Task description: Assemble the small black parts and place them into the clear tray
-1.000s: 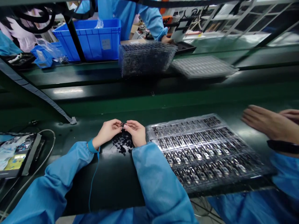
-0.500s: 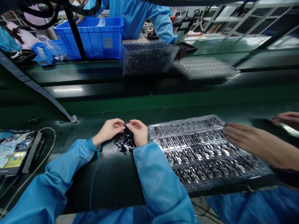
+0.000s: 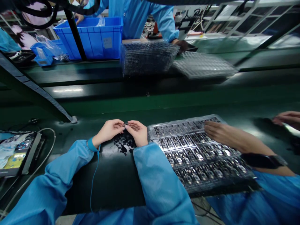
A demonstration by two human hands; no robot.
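Observation:
My left hand (image 3: 109, 131) and my right hand (image 3: 137, 132) meet fingertip to fingertip over the dark bench. Pinched between them is a small black part (image 3: 125, 124), mostly covered by the fingers, so its exact kind is unclear. Right below lies a loose pile of small black pieces (image 3: 123, 143), flat and roughly rectangular. A blue wrist strap (image 3: 91, 145) with a thin cord circles my left wrist. Beside my right forearm sits a clear plastic tray (image 3: 152, 128) holding rows of small circuit boards (image 3: 195, 156).
A co-worker's hand (image 3: 217, 132) reaches over the tray, and another hand (image 3: 287, 119) is at the far right. Across the bench are stacked clear trays (image 3: 148, 59), a blue bin (image 3: 93, 40) and another person. A boxy device (image 3: 17, 153) with a cable lies left.
The co-worker's hand has moved left over the tray, bringing a dark wristwatch into view. Across the bench, the other person's hand has shifted slightly. My hands stay almost still.

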